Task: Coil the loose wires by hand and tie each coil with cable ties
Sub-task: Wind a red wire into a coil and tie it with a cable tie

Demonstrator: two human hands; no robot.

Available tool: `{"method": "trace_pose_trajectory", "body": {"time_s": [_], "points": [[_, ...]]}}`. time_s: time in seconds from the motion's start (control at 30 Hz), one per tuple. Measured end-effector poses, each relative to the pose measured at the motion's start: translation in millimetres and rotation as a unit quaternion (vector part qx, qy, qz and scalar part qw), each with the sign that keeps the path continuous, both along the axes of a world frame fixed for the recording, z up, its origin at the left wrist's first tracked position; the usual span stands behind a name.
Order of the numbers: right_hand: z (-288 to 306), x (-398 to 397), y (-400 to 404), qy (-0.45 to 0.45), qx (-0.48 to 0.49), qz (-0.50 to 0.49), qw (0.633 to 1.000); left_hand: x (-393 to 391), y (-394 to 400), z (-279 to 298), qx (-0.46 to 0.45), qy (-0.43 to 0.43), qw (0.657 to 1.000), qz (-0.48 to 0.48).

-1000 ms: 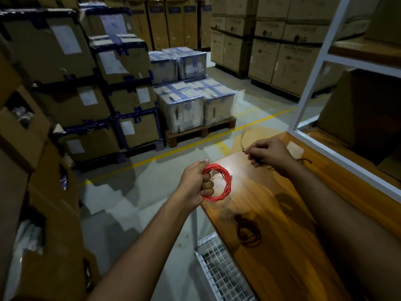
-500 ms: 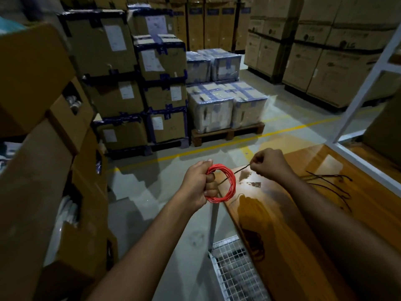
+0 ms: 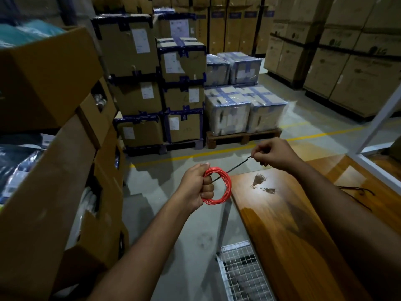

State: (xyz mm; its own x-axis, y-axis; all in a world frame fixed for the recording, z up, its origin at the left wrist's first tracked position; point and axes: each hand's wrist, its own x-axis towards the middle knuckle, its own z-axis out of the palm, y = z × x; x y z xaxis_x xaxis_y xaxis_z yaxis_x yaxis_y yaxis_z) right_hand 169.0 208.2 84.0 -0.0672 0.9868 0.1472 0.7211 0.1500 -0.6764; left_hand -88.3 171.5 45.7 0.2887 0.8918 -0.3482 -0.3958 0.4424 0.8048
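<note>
Red wire coil (image 3: 223, 187) gripped in left hand (image 3: 198, 187); right hand (image 3: 274, 156) pinches black cable tie (image 3: 236, 166).

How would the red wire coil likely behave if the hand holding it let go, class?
The red wire coil is many thin loops the left hand grips, not yet tied, so it would probably spring loose. It looks light and floppy. The black cable tie appears stiffer, standing straight.

Dim warehouse light. A bright glare patch sits on the glossy counter (image 3: 303, 213) right of centre, the forearms lie in shadow, box stacks bow at the frame edges, and fine detail is soft.
</note>
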Motion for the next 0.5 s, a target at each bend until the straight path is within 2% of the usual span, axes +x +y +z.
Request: {"method": "trace_pose_trajectory", "body": {"time_s": [0.27, 0.5], "points": [[-2.4, 8.3, -6.3, 0.024, -0.001, 0.016, 1.000, -4.9, -8.8, 3.2, -0.007, -0.012, 1.000, 0.008], [-7.3, -23.0, -8.2, -0.030, -0.003, 0.085, 0.996, 12.1, -23.8, 7.6, 0.007, -0.033, 0.998, -0.055]]}}
